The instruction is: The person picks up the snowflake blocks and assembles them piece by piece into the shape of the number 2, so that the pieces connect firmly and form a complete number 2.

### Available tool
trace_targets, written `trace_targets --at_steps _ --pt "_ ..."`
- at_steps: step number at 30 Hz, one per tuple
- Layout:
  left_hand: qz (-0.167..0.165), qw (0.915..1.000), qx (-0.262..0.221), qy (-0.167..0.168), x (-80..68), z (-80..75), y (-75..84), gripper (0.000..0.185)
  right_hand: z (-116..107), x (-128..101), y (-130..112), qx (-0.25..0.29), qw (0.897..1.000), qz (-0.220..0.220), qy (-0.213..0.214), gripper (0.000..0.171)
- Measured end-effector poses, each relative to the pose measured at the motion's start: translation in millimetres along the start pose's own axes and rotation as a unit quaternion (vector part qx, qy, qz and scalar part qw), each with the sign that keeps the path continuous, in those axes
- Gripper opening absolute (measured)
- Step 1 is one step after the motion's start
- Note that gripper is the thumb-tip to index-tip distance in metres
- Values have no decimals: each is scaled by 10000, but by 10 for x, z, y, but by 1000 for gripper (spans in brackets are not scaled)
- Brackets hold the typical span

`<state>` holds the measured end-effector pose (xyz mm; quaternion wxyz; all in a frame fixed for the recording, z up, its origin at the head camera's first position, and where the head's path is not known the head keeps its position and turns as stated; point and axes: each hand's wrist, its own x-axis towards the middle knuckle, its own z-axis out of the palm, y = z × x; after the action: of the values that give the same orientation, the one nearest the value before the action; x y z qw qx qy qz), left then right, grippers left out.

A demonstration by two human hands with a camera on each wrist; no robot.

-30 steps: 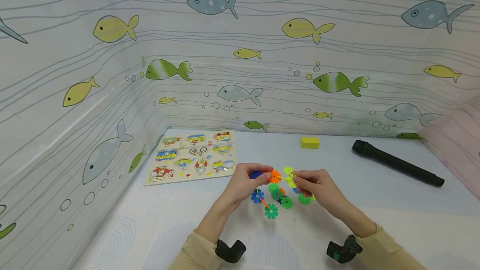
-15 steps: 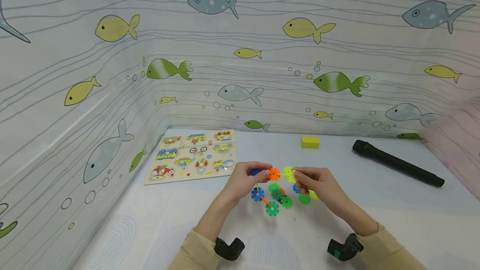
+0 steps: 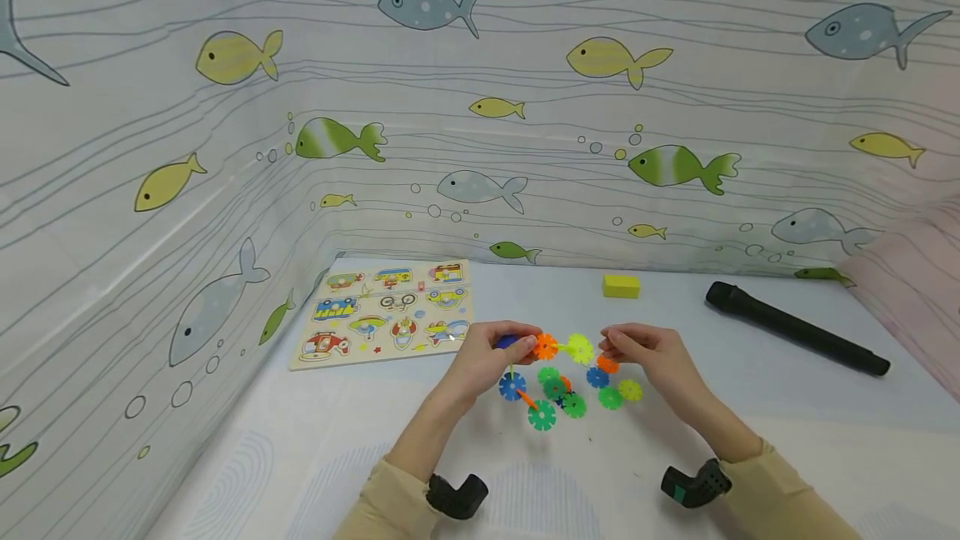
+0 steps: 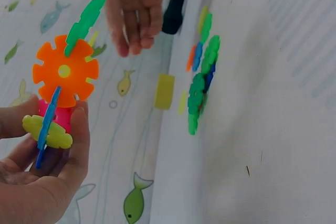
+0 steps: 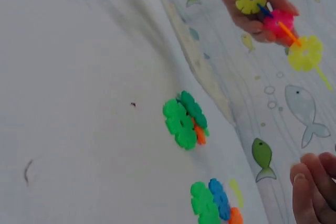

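My left hand (image 3: 480,365) pinches a chain of linked, notched plastic snowflake discs above the table. From its fingers an orange disc (image 3: 545,347) and a yellow disc (image 3: 580,349) stick out to the right; a blue disc (image 3: 512,387) and a green disc (image 3: 542,415) hang below. A pink disc (image 5: 278,23) of the chain lies at the fingers in the right wrist view. Just right of the yellow disc, apart from it, is my right hand (image 3: 648,352), fingers loosely bent and holding nothing. Loose discs lie beneath: green (image 3: 573,405), blue (image 3: 597,377) and others.
At the back left lies a wooden vehicle puzzle board (image 3: 390,315). A yellow block (image 3: 621,286) is at the back, and a black microphone-shaped stick (image 3: 795,327) at the right. Fish-printed sheeting (image 3: 555,140) walls the table's back and sides.
My right hand has let go of the yellow disc and moved right, uncovering loose discs on the table. The left hand still holds the chain and has shifted slightly left.
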<state>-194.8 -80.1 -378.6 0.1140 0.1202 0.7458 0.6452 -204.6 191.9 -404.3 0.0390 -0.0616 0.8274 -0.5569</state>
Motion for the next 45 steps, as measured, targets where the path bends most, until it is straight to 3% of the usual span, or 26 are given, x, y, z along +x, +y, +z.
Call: trace_targets --at_steps 6,17,36,45 --pt "56 10000 48 -24 1 12 -5 26 2 82 205 -829 9961 284 131 37" --pt "80 9999 80 2 3 11 -11 26 59 106 396 -1764 9843 101 25 33" --pt "105 9999 27 38 3 19 7 26 58 105 413 -2109 9765 -409 -177 27" --pt "117 9999 31 44 8 19 -4 26 65 110 398 -2085 9775 -290 -150 21"
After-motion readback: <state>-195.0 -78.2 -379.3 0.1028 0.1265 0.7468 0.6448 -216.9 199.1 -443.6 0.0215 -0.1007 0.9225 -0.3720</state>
